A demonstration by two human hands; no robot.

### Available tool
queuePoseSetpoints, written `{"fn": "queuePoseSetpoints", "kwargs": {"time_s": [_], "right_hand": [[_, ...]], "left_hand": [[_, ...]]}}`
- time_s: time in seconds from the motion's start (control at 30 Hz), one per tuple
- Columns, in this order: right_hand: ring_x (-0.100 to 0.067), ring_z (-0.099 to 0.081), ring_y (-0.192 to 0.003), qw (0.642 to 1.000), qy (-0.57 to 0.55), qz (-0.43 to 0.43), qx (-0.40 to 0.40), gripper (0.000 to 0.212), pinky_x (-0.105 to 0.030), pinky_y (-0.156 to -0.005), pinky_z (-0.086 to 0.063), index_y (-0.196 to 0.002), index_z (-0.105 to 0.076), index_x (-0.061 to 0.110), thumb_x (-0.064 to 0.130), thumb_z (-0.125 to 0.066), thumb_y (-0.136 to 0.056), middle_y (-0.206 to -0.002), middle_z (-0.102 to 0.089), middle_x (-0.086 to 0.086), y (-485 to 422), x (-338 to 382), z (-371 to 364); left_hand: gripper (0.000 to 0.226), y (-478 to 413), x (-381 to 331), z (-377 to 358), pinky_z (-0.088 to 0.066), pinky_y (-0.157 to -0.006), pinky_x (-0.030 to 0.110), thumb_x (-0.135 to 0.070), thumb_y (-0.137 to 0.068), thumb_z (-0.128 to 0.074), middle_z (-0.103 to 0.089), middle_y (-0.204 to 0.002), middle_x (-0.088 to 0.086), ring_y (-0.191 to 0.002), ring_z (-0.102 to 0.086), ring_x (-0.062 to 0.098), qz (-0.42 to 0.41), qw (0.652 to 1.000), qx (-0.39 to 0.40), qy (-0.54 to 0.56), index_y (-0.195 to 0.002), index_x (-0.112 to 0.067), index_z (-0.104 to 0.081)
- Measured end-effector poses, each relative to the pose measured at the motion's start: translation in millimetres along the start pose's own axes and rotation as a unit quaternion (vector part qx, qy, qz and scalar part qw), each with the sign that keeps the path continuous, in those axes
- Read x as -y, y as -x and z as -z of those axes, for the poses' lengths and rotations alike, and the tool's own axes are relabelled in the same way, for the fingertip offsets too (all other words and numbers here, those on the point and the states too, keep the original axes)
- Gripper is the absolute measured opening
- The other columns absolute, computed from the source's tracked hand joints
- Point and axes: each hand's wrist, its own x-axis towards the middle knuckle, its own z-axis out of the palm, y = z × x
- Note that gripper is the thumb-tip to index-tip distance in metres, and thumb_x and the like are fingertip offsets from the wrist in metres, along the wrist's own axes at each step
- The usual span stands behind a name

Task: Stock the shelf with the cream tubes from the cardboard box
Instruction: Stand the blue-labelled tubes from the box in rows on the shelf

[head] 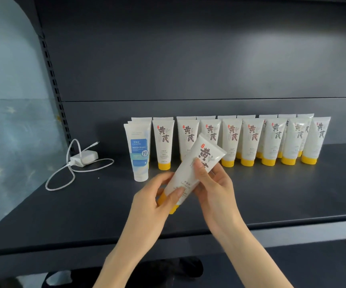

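We hold one tube (201, 154) over the shelf (282, 194), left hand (155, 197) gripping its yellow cap end, right hand (214, 188) pinching mid-body; its long axis tilts up-right toward the standing row (253, 140) behind.

Brush characters 黄芪 mark each yellow-capped cream tube (163, 140); a round badge (145, 153) on the blue-labelled tube (140, 163) reads 控. Smaller print is illegible.

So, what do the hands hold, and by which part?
One cream tube, with both hands: the left hand grips the lower end by the yellow cap, the right hand pinches the middle.
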Motion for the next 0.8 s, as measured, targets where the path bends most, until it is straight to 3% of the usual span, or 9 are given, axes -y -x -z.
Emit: {"fn": "queuePoseSetpoints", "kwargs": {"time_s": [0.2,0.3,0.4,0.53,0.6,0.7,0.8], "right_hand": [[-0.018,-0.067,-0.1,0.999,0.031,-0.002,0.019,0.033,-0.037,-0.086,-0.055,-0.114,-0.059,0.02,0.023,-0.063,-0.081,-0.107,-0.071,-0.001,-8,-4,-3],[-0.018,-0.064,-0.107,0.991,0.107,-0.035,0.068,0.044,-0.04,-0.09,-0.054,-0.121,-0.048,0.029,0.014,-0.065,-0.084,-0.116,-0.066,-0.002,-10,-5,2],[-0.011,-0.066,-0.1,0.984,0.154,-0.052,0.078,0.045,-0.032,-0.083,-0.057,-0.119,-0.046,0.033,0.014,-0.067,-0.083,-0.114,-0.066,0.002,-11,-9,10],[-0.011,-0.066,-0.096,0.983,0.173,-0.04,0.052,0.042,-0.03,-0.074,-0.058,-0.115,-0.05,0.03,0.015,-0.07,-0.081,-0.11,-0.066,0.002,-13,-14,16],[-0.012,-0.066,-0.095,0.985,0.167,-0.034,0.039,0.041,-0.03,-0.073,-0.058,-0.117,-0.051,0.025,0.015,-0.07,-0.082,-0.11,-0.066,-0.002,-15,-14,19],[-0.012,-0.066,-0.096,0.984,0.172,-0.029,0.029,0.039,-0.032,-0.074,-0.058,-0.116,-0.051,0.024,0.015,-0.068,-0.083,-0.11,-0.065,-0.001,-19,-11,26],[-0.013,-0.064,-0.1,0.981,0.189,-0.027,0.027,0.039,-0.034,-0.08,-0.058,-0.118,-0.049,0.025,0.015,-0.067,-0.084,-0.112,-0.064,0.001,-23,-9,30]], "left_hand": [[0.035,-3,1,0,-0.05,-0.061,0.009,-0.041,-0.073,-0.061,-0.067,-0.101,-0.017,-0.09,-0.063,-0.005,0.005,1.0,-0.026,0.012,-0.107,-0.032,-0.06],[0.038,-4,5,-3,-0.051,-0.065,0.011,-0.046,-0.07,-0.059,-0.065,-0.1,-0.02,-0.09,-0.063,-0.006,0.008,0.999,-0.039,-0.01,-0.107,-0.035,-0.058],[0.038,-4,11,-4,-0.054,-0.073,0.016,-0.047,-0.068,-0.059,-0.062,-0.103,-0.022,-0.09,-0.065,-0.001,0.013,0.998,-0.048,-0.034,-0.104,-0.038,-0.054],[0.033,-8,13,3,-0.049,-0.07,0.008,-0.042,-0.074,-0.062,-0.065,-0.1,-0.019,-0.089,-0.065,-0.003,0.009,0.998,-0.023,-0.051,-0.104,-0.029,-0.061],[0.019,-21,15,22,-0.044,-0.068,0.003,-0.031,-0.082,-0.065,-0.067,-0.097,-0.014,-0.088,-0.063,-0.006,-0.007,0.996,-0.066,-0.062,-0.1,-0.026,-0.064],[0.025,-52,21,60,-0.041,-0.075,0.008,-0.02,-0.086,-0.065,-0.065,-0.11,-0.007,-0.097,-0.06,0.005,-0.025,0.98,-0.158,-0.118,-0.111,-0.02,-0.061],[0.054,-85,33,88,-0.037,-0.088,0.022,-0.025,-0.087,-0.065,-0.053,-0.132,0.003,-0.113,-0.051,0.015,0.033,0.969,-0.173,-0.175,-0.135,-0.015,-0.043]]}}
